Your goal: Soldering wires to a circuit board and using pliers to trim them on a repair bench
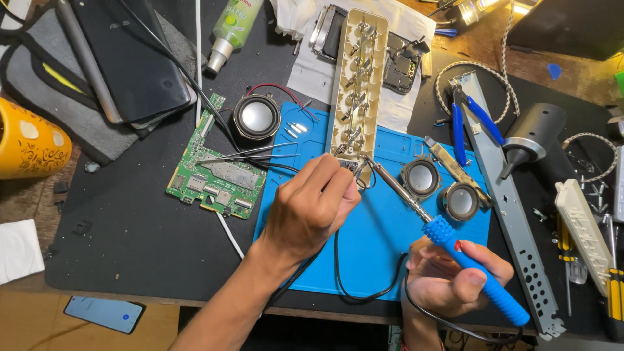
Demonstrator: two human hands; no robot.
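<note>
At the near edge of the surface (130, 260), the right hand (448, 279) was closed around the blue handle of a soldering iron (448, 237), whose metal tip reached up to the near end of a long beige strip (356, 84). The left hand (312, 208) lay just left of it over a blue mat (377, 227), its fingers pinched shut on something small at that same end of the strip; what it gripped could not be made out. A black cable (338, 266) looped across the mat beneath both hands. A phone (104, 313) lay below the near left edge. Right of the iron's tip sat two small round speakers (442, 188), and further right a grey metal rail (507, 208) ran toward the near right corner. Left of the mat lay a green circuit board (218, 169) with tweezers (247, 155) across it, and a third speaker (257, 117) just beyond. Blue-handled pliers (468, 120) rested on the rail's far end. At the left edge stood a yellow cup (29, 146), and at the far edge a green bottle (231, 32) lay tilted.
</note>
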